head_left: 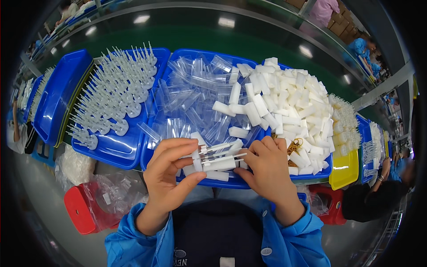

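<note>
In front of my chest, my left hand [163,180] grips a white round base [196,161] between thumb and fingers. Several thin prongs point right from it, and a white foam block [220,164] lies along them. My right hand [272,171] is at the prong tips, fingers curled and thumb bent in; what they pinch, if anything, is hidden. Just beyond both hands is a blue tray [156,118] with clear plastic sleeves [189,95] and a high heap of white foam blocks [296,100]. Brown rubber bands [293,147] lie among the blocks near my right hand.
Many similar pronged parts [113,91] stand in a blue tray [113,149] at left, beside stacked blue trays [62,98]. A yellow tray [345,171] is at right. Red stools [79,211] [333,207] stand below; a co-worker's arm [378,180] shows far right.
</note>
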`<state>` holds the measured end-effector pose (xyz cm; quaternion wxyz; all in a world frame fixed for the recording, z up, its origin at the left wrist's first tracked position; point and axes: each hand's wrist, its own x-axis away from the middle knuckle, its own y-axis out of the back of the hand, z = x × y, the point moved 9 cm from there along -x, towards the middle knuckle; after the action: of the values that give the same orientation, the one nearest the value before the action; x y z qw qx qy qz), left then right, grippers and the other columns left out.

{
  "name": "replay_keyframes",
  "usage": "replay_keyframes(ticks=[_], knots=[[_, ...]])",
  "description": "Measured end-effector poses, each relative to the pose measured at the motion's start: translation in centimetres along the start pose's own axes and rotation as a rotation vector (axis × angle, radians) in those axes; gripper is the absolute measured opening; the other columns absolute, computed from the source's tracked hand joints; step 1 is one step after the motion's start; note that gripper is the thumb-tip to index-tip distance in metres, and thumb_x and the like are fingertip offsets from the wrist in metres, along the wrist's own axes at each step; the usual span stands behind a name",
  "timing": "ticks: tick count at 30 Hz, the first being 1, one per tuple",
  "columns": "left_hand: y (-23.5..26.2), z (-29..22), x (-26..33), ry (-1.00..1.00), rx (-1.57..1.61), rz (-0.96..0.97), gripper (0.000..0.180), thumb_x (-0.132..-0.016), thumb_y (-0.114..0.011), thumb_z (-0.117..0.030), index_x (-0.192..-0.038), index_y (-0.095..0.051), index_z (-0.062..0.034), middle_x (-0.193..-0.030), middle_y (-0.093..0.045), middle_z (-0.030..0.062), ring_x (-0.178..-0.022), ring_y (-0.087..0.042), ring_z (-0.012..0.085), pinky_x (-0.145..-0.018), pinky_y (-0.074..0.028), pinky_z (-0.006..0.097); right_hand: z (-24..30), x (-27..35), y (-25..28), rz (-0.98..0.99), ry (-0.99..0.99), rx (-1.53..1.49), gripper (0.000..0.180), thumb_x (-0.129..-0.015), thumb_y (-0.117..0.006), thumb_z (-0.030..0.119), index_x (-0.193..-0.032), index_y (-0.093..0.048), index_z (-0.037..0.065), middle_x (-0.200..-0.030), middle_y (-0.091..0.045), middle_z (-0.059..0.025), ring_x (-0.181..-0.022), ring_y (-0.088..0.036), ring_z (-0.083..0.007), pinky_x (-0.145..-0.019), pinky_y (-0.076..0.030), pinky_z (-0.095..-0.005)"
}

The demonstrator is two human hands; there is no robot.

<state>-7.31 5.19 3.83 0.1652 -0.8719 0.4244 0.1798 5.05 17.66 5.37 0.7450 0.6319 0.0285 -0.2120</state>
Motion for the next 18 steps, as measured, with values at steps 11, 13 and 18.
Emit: replay_keyframes(ticks=[11,13,18], knots=[[-0.5,-0.2,0.1,-0.103,-0.118,0.045,0.045,-0.071,-0.078,0.005,-0.113,-0.062,0.0074,-0.117,-0.056,0.0206,-0.104,-0.064,0.0276,-0.085,-0.058,0.034,-3.7,2.5,3.4,-0.358,-0.321,-0.704,0.016,-0.075,-0.061,-0.009,-0.087,-0.063,0.001,-0.092,-0.067,-0.0129,-0.08,-0.062,-0.0166,-0.068,-0.045,-0.0265],[-0.8,-0.1,0.1,-0.093,-0.113,0.066,0.045,-0.071,-0.079,0.003,-0.112,-0.062,0.0072,-0.116,-0.057,0.0209,-0.102,-0.065,0.0276,-0.084,-0.058,0.033,-4.5,2.7,2.9,-0.391,-0.366,-0.931,0.012,-0.079,-0.06,-0.01,-0.087,-0.063,-0.001,-0.095,-0.067,-0.0149,-0.084,-0.061,-0.0143,-0.072,-0.045,-0.0246],[-1.4,-0.1,0.0,-0.074,-0.105,0.072,0.044,-0.07,-0.08,0.002,-0.111,-0.064,0.0069,-0.114,-0.059,0.0203,-0.101,-0.066,0.0272,-0.083,-0.059,0.034,-3.8,2.8,2.0,-0.401,-0.366,-1.265,0.011,-0.078,-0.061,-0.013,-0.086,-0.064,-0.006,-0.099,-0.066,-0.0194,-0.09,-0.062,-0.0171,-0.077,-0.048,-0.0258]])
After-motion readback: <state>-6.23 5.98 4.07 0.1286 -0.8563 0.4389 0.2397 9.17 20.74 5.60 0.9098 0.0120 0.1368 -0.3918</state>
